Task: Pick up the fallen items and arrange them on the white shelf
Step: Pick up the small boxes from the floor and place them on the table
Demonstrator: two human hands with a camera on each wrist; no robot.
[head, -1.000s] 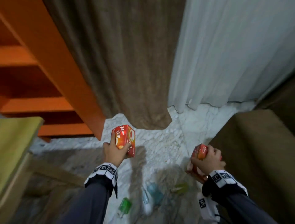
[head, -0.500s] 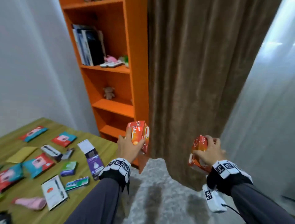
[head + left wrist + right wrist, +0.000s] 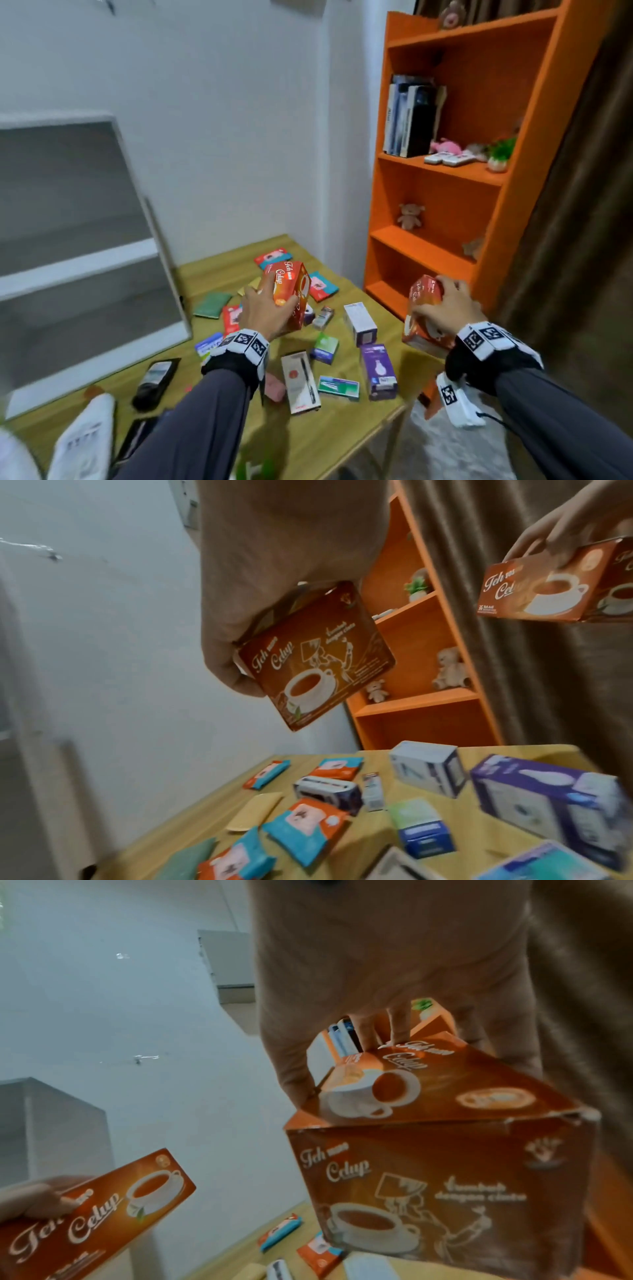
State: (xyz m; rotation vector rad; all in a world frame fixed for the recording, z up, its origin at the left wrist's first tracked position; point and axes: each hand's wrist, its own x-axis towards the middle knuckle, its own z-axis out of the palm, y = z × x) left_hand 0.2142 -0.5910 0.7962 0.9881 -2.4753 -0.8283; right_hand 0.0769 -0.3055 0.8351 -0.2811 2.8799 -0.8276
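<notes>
My left hand point(image 3: 265, 310) grips an orange tea box point(image 3: 289, 294) and holds it tilted above the wooden table point(image 3: 342, 428). In the left wrist view the same tea box point(image 3: 315, 656) sits in the curled fingers. My right hand point(image 3: 442, 308) holds two stacked orange tea boxes point(image 3: 423, 318) over the table's right edge. The right wrist view shows the upper box point(image 3: 445, 1085) under the fingers and the lower box point(image 3: 438, 1191) beneath it. The white shelf point(image 3: 78, 263) stands at the left on the table, blurred, and its shelves look bare.
Several small boxes and packets lie scattered on the table, among them a purple box point(image 3: 378, 375) and a pen pack point(image 3: 301, 382). An orange bookcase point(image 3: 462, 205) stands behind the table at the right, with a brown curtain point(image 3: 582, 240) beside it. A white bottle point(image 3: 85, 442) lies at the lower left.
The view has swung up from the floor and left, to the table and the white shelf. Both hands have kept their tea boxes and now hold them over the table.
</notes>
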